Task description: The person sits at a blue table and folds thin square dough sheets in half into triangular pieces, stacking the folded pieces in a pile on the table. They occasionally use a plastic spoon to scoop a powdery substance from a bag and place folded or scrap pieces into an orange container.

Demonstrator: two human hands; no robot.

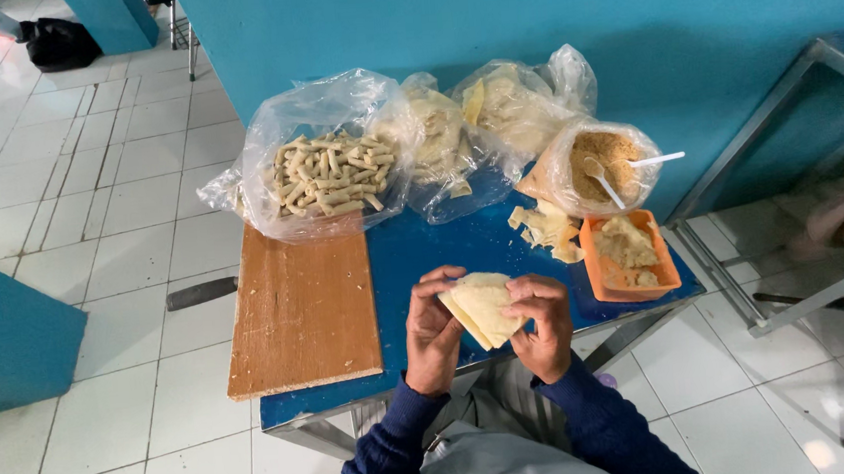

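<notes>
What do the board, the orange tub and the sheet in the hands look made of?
Board: bare unfinished wood, matte brown with visible grain. Orange tub: probably plastic, smooth uniform colour and thin walls. Sheet between left hand and right hand: looks like thin pale dough or wrapper, soft and folded.

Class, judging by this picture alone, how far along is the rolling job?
Done: a bag of finished rolls sits behind the wooden board. In hand: the left hand and right hand fold one wrapper. Left: loose wrappers and filling in the orange tub.
</notes>
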